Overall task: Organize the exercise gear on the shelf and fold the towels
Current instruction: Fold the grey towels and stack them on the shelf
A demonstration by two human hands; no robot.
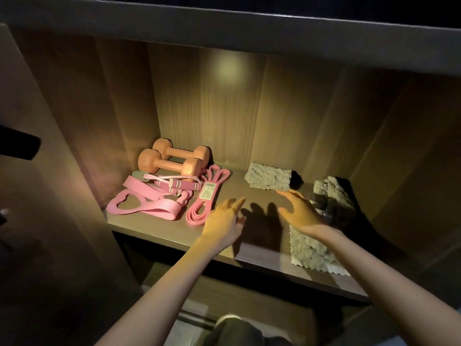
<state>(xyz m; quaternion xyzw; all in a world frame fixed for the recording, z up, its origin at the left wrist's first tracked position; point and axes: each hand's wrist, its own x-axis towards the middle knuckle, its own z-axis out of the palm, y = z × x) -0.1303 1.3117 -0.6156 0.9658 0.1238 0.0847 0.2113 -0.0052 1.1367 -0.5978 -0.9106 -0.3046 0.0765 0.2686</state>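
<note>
Forearms stretched over shelf [234, 186], left hand [224, 217] spread empty beside pink band [202, 203], right hand [300, 211] spread empty near rear folded towel [268, 179].

Found plain orange on both dumbbells [174, 158], well past the left fingers [235, 203]. Noted pink on the wide bands [149, 206] and on the thin looped band [193, 214] just left of those fingers, plus a pale printed label [207, 192]. Saw pale stripes on the pink rope handles [183, 184]. Met nubbly beige on the towels [269, 179] beyond and right of the right fingers [289, 194]. Read brown wood grain on the shelf [235, 182].
</note>
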